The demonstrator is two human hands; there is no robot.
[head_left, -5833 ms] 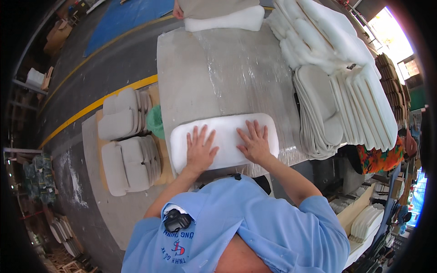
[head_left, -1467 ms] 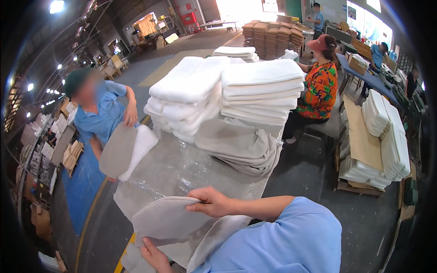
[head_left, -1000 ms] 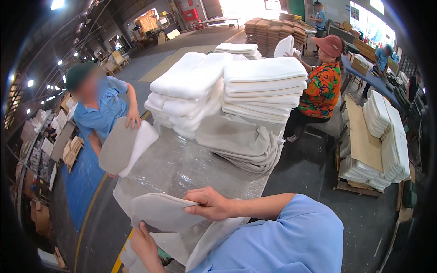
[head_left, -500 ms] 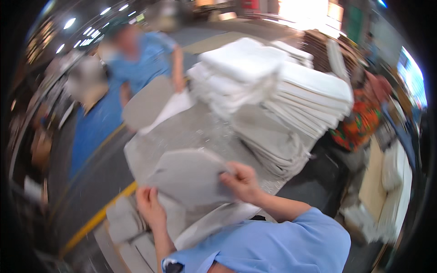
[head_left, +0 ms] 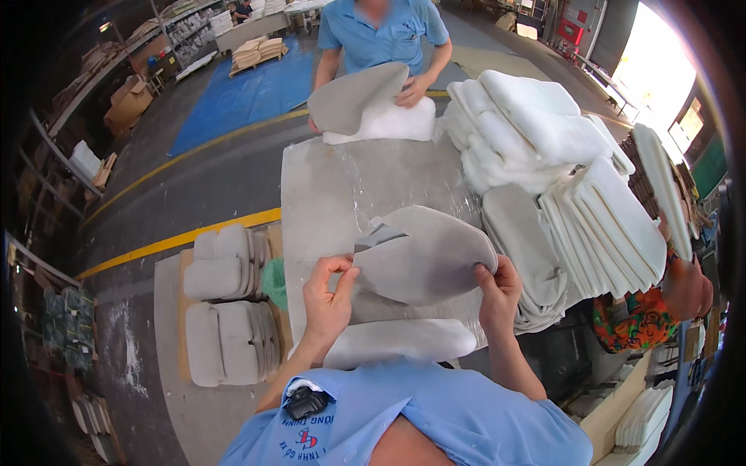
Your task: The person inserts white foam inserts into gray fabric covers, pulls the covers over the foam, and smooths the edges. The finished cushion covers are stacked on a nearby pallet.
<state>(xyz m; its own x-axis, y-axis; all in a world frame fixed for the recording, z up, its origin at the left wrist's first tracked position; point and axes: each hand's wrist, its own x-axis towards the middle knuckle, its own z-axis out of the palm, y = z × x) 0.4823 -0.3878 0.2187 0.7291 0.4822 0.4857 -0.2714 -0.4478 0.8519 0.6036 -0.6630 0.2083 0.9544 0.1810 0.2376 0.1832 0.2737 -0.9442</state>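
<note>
A grey, rounded fabric cover (head_left: 423, 256) is stretched between my two hands above the table. My left hand (head_left: 326, 299) pinches its left edge between thumb and fingers. At the cover's right end, my right hand (head_left: 500, 293) grips the rim with the thumb on top. The cover's left end gapes, with a darker fold showing there. Below it, a white padding piece (head_left: 400, 342) lies along the near table edge, close to my body. Under the cover is the grey tabletop (head_left: 315, 202), partly covered in clear film.
Grey covers (head_left: 521, 248) lie stacked on the right, beside white pads (head_left: 602, 229) and a taller white pile (head_left: 528, 128). Across the table a co-worker (head_left: 381, 39) handles another grey cover (head_left: 357, 97) over white padding. Finished-looking grey cushions (head_left: 225, 334) sit low at left.
The view has swung, so the table now appears straighter ahead. My hands still hold the cover, now farther apart and more level. The co-worker's cover lies more over its white padding.
</note>
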